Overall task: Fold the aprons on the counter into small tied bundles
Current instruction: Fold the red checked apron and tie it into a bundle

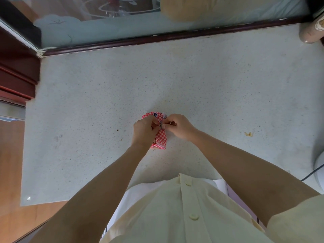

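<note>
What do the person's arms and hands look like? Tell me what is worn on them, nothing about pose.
The left hand and right hand are ungloved; a glint on a right finger may be a ring, too small to tell. The left forearm and right forearm are uncovered, no watch or bracelet showing. The right arm leaves the short sleeve of a pale cream buttoned shirt.

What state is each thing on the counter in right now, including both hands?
apron: folded into a small bundle, lying on the counter.
tie: striped, pinched by both hands over the bundle's middle.
left hand: fingers curled, pinching the tie.
right hand: fingers curled, pinching the tie.
yellow scrap: lying loose, apart from the bundle.
</note>
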`<state>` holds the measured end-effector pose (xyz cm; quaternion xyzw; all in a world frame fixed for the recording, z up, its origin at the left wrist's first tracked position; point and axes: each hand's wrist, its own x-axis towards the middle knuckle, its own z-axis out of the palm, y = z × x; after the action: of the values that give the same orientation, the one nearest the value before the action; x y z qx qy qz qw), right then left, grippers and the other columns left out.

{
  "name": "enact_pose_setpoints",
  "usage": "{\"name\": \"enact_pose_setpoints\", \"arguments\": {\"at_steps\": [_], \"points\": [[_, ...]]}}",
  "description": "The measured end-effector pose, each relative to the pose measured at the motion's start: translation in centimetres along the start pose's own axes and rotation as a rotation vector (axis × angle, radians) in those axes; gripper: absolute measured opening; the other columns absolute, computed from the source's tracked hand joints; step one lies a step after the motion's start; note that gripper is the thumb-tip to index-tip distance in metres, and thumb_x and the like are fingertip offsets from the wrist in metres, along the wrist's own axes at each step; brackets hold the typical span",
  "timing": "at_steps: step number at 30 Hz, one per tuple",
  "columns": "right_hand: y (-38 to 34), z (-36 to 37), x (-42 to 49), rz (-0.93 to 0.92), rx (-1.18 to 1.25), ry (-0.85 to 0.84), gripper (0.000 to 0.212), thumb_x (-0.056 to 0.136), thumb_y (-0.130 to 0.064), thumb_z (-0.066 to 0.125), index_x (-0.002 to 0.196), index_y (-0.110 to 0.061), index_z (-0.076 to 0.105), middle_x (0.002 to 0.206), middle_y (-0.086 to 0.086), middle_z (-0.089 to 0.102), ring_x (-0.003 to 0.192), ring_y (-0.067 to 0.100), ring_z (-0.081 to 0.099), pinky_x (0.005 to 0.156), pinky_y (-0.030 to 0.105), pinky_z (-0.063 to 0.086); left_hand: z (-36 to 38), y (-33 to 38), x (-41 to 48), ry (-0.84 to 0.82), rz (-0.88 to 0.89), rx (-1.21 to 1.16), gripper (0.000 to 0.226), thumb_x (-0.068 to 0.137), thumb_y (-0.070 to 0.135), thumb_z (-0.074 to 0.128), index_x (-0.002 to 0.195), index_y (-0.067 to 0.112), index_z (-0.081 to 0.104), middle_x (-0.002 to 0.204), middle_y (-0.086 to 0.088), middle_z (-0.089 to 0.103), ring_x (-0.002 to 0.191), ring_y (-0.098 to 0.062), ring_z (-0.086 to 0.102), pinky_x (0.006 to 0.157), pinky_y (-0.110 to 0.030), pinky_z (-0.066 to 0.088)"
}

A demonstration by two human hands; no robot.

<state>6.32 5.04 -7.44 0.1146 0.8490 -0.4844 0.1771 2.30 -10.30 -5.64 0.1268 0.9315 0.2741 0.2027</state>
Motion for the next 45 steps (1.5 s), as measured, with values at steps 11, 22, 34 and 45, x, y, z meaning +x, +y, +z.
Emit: {"name": "enact_pose_setpoints", "arguments": {"at_steps": [11,22,34,45], "points": [[0.6,0.7,-0.2,0.238,0.371,-0.016,0.019,0.092,-0.018,0.066,0.102,-0.005,0.075,0.096,0.015,0.073,0.090,0.030,0.068,0.092,0.040,0.053,-0.1,-0.2,-0.9,0.031,0.130,0.049,0.015,0.087,0.020,0.069,0.098,0.013,0.076,0.102,-0.004,0.071,0.094,-0.021,0.063,0.079,-0.020,0.040],[0.6,-0.4,-0.1,0.311,0.200,-0.041,0.026,0.090,-0.024,0.069,0.089,0.002,0.071,0.068,0.002,0.063,0.068,0.016,0.059,0.066,0.025,0.043,0.1,-1.1,-0.6,0.061,0.195,0.193,0.011,0.075,0.016,0.072,0.076,0.005,0.069,0.108,-0.008,0.056,0.103,-0.026,0.046,0.069,-0.032,0.043],[2.2,-0.2,-1.9,0.143,0.027,0.070,0.043,0.088,0.002,0.061,0.125,-0.015,0.049,0.125,0.010,0.052,0.105,0.025,0.060,0.090,0.040,0.054,-1.7,-2.2,0.2,-0.181,-0.242,-0.265,0.012,0.086,0.018,0.070,0.094,0.009,0.072,0.130,-0.004,0.035,0.113,-0.014,0.038,0.097,-0.027,0.040],[-0.1,-0.6,-3.5,-0.352,-0.296,0.236,0.067,0.078,-0.055,0.067,0.128,-0.012,0.058,0.133,0.004,0.059,0.131,0.023,0.048,0.112,0.046,0.030,-6.0,-0.8,0.4,-0.599,-0.534,-0.995,0.037,0.097,0.039,0.047,0.112,0.009,0.062,0.097,-0.013,0.070,0.088,-0.024,0.067,0.077,-0.038,0.054]]}}
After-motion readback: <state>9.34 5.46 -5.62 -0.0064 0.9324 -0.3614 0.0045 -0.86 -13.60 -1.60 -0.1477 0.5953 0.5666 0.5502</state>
